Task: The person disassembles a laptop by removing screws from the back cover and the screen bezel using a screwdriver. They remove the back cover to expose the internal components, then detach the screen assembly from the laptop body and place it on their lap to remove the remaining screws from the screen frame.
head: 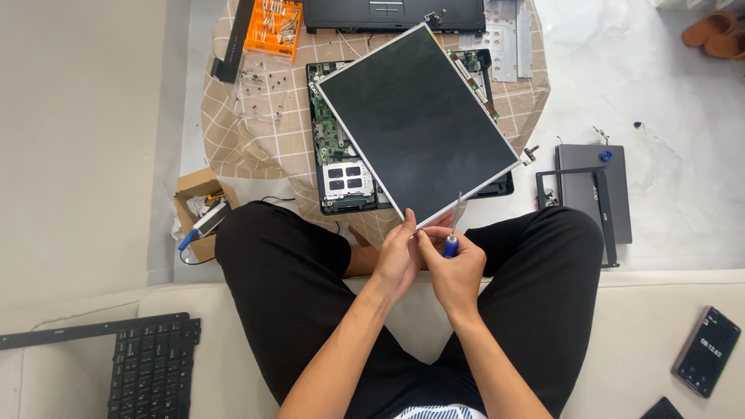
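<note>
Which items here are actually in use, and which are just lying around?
In use:
left hand gripping the screen panel at its near edge
right hand holding the blue-handled screwdriver against that edge
opened laptop base beneath the panel

Lying about:
orange screw box
loose keyboard
phone
cardboard box
grey lid and bezel
</note>
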